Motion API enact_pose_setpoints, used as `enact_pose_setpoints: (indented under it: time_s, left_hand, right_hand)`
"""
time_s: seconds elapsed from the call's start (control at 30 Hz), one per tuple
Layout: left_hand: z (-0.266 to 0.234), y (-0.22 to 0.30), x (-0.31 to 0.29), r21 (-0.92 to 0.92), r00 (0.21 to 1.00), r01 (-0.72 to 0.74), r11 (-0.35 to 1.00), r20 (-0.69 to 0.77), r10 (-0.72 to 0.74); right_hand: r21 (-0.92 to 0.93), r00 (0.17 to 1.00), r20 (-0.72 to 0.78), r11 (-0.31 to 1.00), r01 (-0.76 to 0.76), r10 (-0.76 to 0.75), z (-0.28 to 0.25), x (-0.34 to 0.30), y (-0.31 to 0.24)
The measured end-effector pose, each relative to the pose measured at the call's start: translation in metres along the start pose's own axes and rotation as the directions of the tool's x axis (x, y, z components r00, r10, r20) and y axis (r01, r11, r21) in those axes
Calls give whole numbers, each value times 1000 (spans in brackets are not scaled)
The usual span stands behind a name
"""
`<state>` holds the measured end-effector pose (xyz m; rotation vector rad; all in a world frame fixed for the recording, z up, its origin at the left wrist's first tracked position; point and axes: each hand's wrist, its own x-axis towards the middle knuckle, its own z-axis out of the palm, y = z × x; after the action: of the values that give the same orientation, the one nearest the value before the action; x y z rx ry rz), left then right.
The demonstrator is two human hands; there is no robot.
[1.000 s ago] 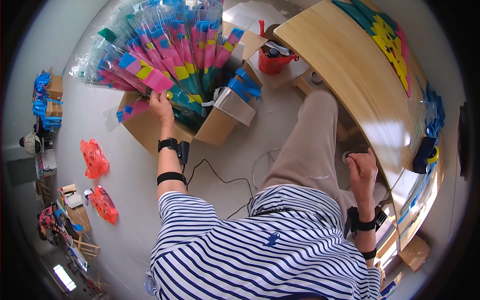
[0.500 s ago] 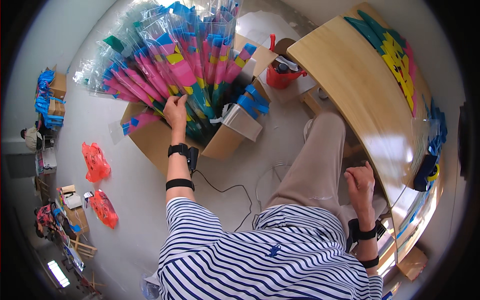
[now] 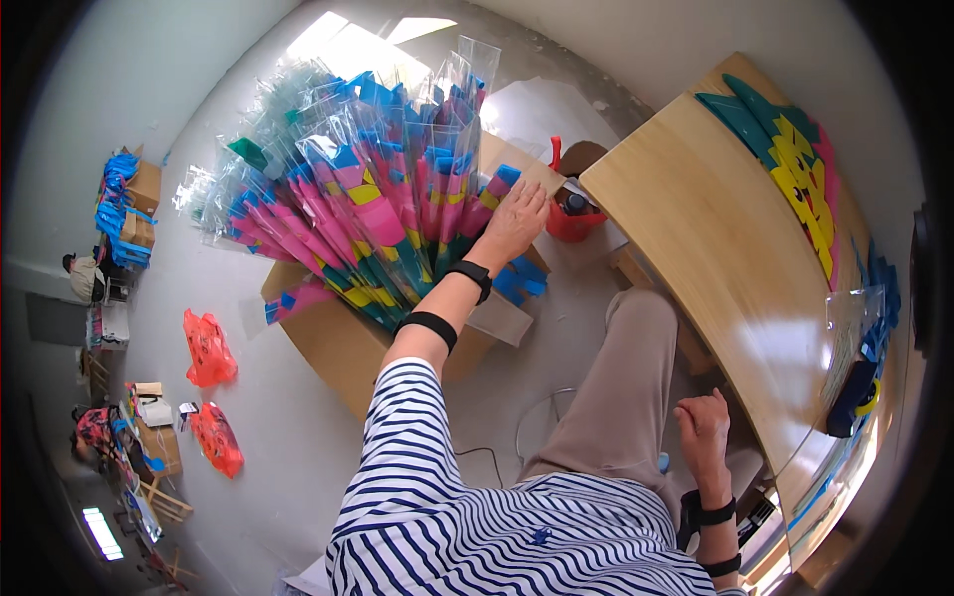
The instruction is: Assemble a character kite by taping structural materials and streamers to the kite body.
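Observation:
My left hand (image 3: 518, 220) reaches forward with its fingers stretched out, open, over the right side of a cardboard box (image 3: 333, 348). Under and beside the fingertips are the box's raised flap and the rightmost of several rolled pink, yellow, green and blue bundles (image 3: 379, 219) in clear plastic sleeves. These bundles fan out of the box; whether my fingers touch one, I cannot tell. By my right thigh, next to the table's edge, my right hand (image 3: 704, 433) is closed with its fingers curled, and nothing shows in it.
The wooden table (image 3: 696, 189) curves along the right, bearing flat green, yellow and pink pieces (image 3: 800, 179) and a dark blue item with yellow (image 3: 850, 372). A red container (image 3: 576, 226) stands beyond its corner. Red plastic bags (image 3: 216, 437) lie on the floor at left.
My left hand has moved right, from the bundles' lower middle to the box's right side, and its fingers have opened out. My right hand stays curled near the table. The view has shifted slightly.

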<state>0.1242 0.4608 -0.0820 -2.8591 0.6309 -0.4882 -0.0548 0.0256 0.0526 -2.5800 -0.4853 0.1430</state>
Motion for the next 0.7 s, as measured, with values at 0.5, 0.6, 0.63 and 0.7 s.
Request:
enact_pose_setpoints:
  time_s: [0.5, 0.6, 0.63, 0.7]
  left_hand:
    - [8, -154, -24, 700, 770, 45, 713, 430, -471]
    - [0, -163, -37, 672, 606, 54, 738, 566, -559]
    - [-7, -164, -35, 640, 518, 50, 766, 640, -568]
    - [-8, -181, -67, 688, 550, 55, 723, 583, -597]
  right_hand:
    - [42, 998, 45, 999, -34, 32, 12, 15, 17]
    - [36, 998, 52, 999, -25, 23, 14, 16, 20]
    - [33, 998, 50, 999, -31, 30, 14, 16, 22]
    - [42, 998, 56, 999, -30, 28, 11, 16, 26]
